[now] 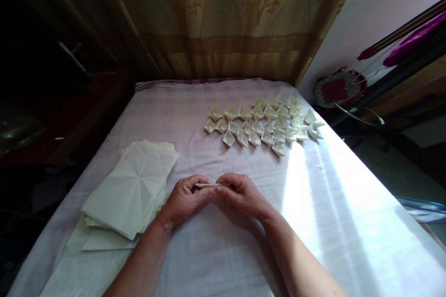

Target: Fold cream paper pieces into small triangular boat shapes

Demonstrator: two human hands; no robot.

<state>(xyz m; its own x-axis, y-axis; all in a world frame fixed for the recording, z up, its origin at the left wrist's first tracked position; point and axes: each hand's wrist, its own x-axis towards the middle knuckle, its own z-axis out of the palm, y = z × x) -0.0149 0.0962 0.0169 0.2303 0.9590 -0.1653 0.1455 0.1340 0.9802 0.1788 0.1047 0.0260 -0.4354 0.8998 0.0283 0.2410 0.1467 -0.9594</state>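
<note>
Between my two hands is a small piece of folded paper (205, 185), seen nearly edge-on as a thin pale strip. My left hand (186, 198) pinches its left part between thumb and fingers. My right hand (242, 193) pinches the right part, and the two thumb tips almost meet at the middle. Both hands are just above the cloth-covered table. Left of my left hand lies a stack of creased paper sheets (134, 181), the top one marked with folds radiating from its centre. Beyond my hands stand several rows of folded paper boats (258, 112).
A pale checked cloth (167, 116) covers the table, with sunlight stripes on its right side. A patterned curtain (223, 14) hangs behind the far edge. To the right are a bag (339, 89) and a dark slanted bar. Dark furniture stands on the left.
</note>
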